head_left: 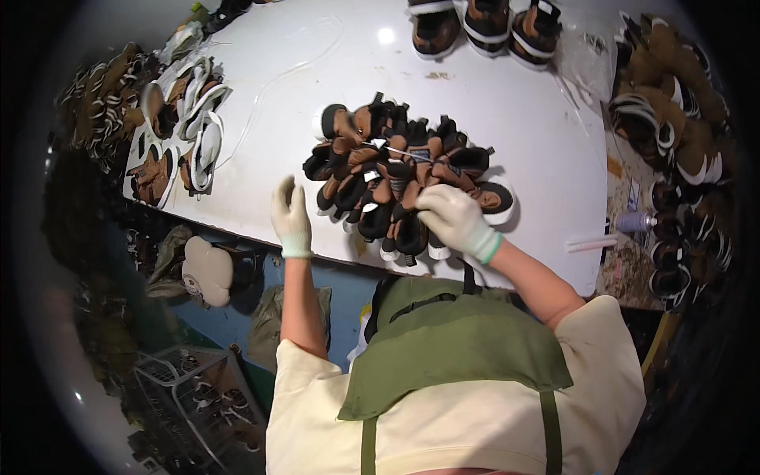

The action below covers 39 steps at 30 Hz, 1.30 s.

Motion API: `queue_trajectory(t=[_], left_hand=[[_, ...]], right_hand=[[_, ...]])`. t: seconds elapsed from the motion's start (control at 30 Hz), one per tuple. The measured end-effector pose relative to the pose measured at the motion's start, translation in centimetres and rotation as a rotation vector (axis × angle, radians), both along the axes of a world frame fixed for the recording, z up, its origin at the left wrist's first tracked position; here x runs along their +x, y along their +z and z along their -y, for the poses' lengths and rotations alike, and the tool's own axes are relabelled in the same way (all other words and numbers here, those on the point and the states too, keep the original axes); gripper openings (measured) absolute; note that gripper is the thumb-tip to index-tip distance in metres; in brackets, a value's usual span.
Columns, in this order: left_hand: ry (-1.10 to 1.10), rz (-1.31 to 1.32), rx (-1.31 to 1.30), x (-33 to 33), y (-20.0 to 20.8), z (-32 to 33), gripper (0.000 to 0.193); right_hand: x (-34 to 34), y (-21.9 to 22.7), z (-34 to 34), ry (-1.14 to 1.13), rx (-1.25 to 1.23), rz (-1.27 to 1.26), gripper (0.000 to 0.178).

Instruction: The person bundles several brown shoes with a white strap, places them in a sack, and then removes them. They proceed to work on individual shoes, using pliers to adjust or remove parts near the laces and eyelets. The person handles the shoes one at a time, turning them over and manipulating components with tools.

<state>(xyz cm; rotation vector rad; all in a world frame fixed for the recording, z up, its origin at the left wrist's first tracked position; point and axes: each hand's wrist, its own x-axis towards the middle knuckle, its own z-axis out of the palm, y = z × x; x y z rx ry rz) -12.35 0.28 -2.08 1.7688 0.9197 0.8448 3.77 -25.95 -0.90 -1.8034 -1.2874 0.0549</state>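
Observation:
A heap of brown and black sneakers point(396, 170) with white soles lies in the middle of the white table. My right hand point(455, 220), in a white knit glove with a green cuff, reaches over the near right side of the heap. Its fingers are curled together at the shoes, and whatever is between the fingertips is hidden. My left hand point(291, 215), gloved the same way, is held above the table's front edge, left of the heap. Its fingers point up, apart from the thumb, with nothing in them. A thin white strip point(404, 153) lies across the shoes.
Three sneakers point(487, 28) stand at the table's far edge. Loose shoe parts and white soles point(198, 134) lie at the left. More shoes point(669, 119) are piled at the right, near a spray can point(635, 222) and pale sticks point(591, 244). A stool point(208, 271) and wire cart point(198, 388) stand below left.

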Motion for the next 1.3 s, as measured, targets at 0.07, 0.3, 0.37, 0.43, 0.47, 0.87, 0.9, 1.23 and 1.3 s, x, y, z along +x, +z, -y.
queue_trajectory(t=[0.07, 0.3, 0.37, 0.43, 0.47, 0.87, 0.9, 1.23, 1.3], left_hand=[[-0.164, -0.192, 0.188, 2.8, 0.7, -0.9, 0.039], [-0.54, -0.477, 0.384, 9.5, -2.7, -4.5, 0.056], [-0.556, -0.575, 0.32, 10.0, -2.7, -5.1, 0.054], [-0.58, -0.61, 0.212, 10.0, -3.5, -6.8, 0.051], [-0.594, -0.595, 0.088, 9.8, -3.8, -7.3, 0.05], [-0.717, -0.298, -0.136, 9.0, -7.5, -9.3, 0.044], [-0.697, -0.239, 0.044, 8.5, -7.2, -7.9, 0.042], [-0.39, 0.018, 0.401, 2.7, -6.3, -0.7, 0.029], [-0.376, 0.037, 0.401, 2.1, -5.8, -0.2, 0.03]], right_hand=[[1.1, -0.9, 4.0, -0.102, 0.058, -0.125, 0.011], [2.7, -10.9, 16.4, -0.65, -0.272, -0.83, 0.017], [2.2, -12.8, 17.0, -0.615, -0.362, -0.857, 0.022], [2.4, -13.1, 14.9, -0.495, -0.35, -1.05, 0.031], [2.2, -13.1, 13.7, -0.432, -0.346, -1.145, 0.036], [1.1, -17.7, 7.1, -0.289, 0.602, -2.056, 0.038], [1.5, -17.4, 6.9, -0.346, 0.586, -2.034, 0.038], [4.2, -16.8, 7.2, -0.22, 0.488, -1.771, 0.039], [4.4, -16.2, 7.1, -0.242, 0.462, -1.767, 0.038]])
